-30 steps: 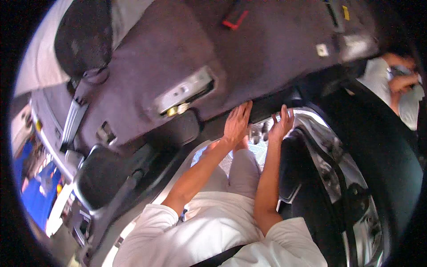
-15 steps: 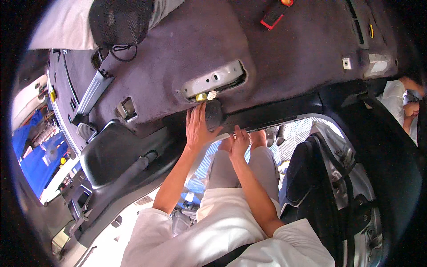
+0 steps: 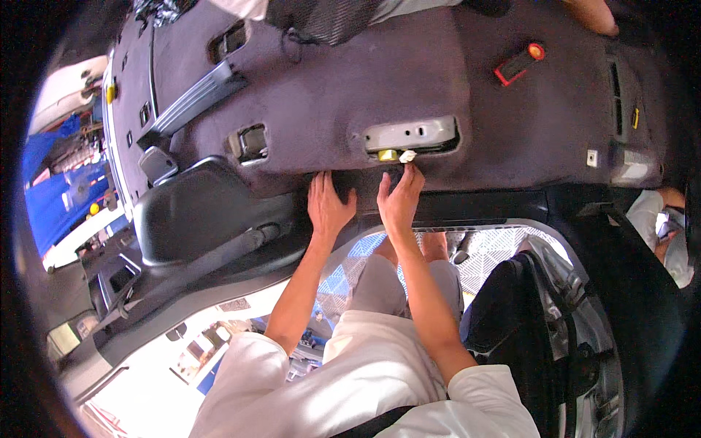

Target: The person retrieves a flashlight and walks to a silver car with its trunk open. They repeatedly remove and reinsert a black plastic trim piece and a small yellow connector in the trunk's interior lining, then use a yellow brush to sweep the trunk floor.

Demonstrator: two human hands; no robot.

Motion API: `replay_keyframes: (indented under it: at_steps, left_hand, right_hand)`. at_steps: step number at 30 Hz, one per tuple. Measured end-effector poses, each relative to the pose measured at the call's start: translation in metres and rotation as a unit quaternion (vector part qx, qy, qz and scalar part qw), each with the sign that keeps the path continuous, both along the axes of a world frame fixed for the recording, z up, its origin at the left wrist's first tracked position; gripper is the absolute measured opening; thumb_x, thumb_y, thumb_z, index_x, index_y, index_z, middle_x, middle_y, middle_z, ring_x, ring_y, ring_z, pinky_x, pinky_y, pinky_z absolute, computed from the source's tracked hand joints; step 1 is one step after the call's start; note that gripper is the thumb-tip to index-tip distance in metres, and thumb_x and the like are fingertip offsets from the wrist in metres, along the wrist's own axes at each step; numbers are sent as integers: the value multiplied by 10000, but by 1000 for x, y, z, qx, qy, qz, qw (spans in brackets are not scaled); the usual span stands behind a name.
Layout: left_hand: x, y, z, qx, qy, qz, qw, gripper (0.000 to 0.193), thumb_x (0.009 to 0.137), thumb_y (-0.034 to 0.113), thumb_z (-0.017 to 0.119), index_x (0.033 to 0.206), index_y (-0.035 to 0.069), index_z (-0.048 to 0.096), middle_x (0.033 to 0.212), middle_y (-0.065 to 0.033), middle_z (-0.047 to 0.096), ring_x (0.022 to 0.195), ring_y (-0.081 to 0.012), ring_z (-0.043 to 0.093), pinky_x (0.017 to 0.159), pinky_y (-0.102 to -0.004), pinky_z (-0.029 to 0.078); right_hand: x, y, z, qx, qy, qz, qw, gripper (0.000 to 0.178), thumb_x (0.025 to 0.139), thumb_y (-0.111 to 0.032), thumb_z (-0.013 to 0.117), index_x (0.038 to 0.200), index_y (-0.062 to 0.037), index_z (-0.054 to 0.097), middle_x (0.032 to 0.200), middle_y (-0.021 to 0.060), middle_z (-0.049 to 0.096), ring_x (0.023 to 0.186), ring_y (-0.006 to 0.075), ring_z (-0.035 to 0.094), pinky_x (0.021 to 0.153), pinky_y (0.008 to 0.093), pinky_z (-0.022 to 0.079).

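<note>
My left hand lies along the near edge of the dark grey carpet on a car's floor, fingers stretched out and thumb apart. Beside it, my right hand rests with fingertips on the same edge, its thumb also spread. Neither hand has anything visible in its grasp. A yellow connector and a white connector poke out just beyond the right fingertips. They sit by a metal bracket showing through a cutout in the carpet. Dark trim runs below the carpet edge along the door opening.
A red and black device with an orange end lies on the carpet. To the left are a grey rail piece and black moulded trim. An open door stands at right. Other people show at the top and right edges.
My right hand has moved up from the sill to the carpet edge and spread its fingers. My left hand has shifted left, away from the connectors. The view has shifted too.
</note>
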State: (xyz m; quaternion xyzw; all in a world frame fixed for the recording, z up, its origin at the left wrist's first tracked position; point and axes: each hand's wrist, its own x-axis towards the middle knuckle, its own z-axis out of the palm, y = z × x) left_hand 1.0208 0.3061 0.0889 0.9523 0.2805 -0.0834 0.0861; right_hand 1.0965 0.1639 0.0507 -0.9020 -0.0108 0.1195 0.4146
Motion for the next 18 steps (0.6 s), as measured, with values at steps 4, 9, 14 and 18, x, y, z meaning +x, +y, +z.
replay_keyframes:
  at_steps: [4, 9, 14, 18]
  left_hand:
    - [-2, 15, 3, -2, 56, 27, 998, 835, 723, 332, 813, 1392, -75, 524, 1426, -238, 552, 1355, -403, 507, 1149, -600, 371]
    - [-1, 34, 17, -19, 112, -37, 993, 950, 683, 428, 854, 1434, -38, 507, 1461, -223, 532, 1387, -383, 484, 1147, -665, 323]
    - [5, 35, 9, -71, 126, 38, 989, 1081, 623, 542, 899, 1479, 26, 487, 1509, -212, 504, 1407, -384, 472, 1103, -733, 307]
    - [4, 33, 0, -104, 94, 97, 985, 1022, 610, 565, 917, 1435, 84, 552, 1494, -203, 528, 1404, -397, 475, 1040, -786, 320]
  right_hand:
    - [-12, 13, -4, -36, -32, 22, 999, 807, 921, -338, 733, 1450, 166, 392, 1421, 363, 488, 1318, 488, 471, 1154, 560, 360]
    - [-15, 14, -3, -86, -48, 57, 994, 843, 891, -384, 769, 1434, 163, 427, 1401, 357, 512, 1302, 484, 477, 1151, 545, 363]
    - [-4, 11, -8, -66, -23, 19, 997, 721, 857, -394, 803, 1284, 126, 544, 1274, 322, 580, 1199, 479, 524, 1092, 554, 390]
    - [9, 8, -22, -37, -9, -17, 999, 621, 817, -358, 853, 1165, 80, 584, 1111, 275, 623, 1084, 463, 561, 987, 553, 429]
